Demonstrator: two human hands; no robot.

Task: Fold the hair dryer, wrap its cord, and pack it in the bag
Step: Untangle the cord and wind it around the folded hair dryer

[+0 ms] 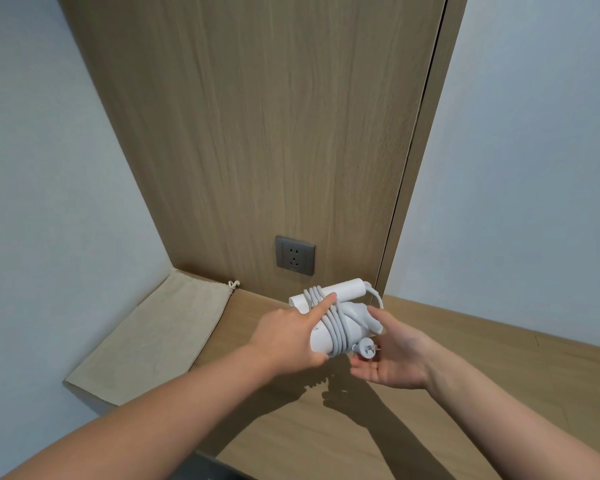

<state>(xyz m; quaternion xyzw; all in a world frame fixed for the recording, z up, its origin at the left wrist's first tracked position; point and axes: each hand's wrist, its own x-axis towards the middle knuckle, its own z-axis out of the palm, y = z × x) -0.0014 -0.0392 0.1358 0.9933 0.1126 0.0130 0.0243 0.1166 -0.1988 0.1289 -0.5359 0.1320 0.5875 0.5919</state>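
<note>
A white folded hair dryer (352, 315) is held above the wooden shelf, its handle lying along the body. Its white cord (333, 320) is wound several times around the middle, and the plug (368, 351) hangs loose at the lower right. My left hand (288, 332) grips the dryer from the left, index finger stretched across the coils. My right hand (392, 351) is palm-up just right of the dryer, fingers near the plug and the dryer's rear end. A beige drawstring bag (156, 336) lies flat on the shelf to the left.
The wooden shelf (465, 386) runs along a wood-panelled wall. A grey wall socket (294, 255) sits just above the shelf behind the dryer. Pale walls close in on the left and right.
</note>
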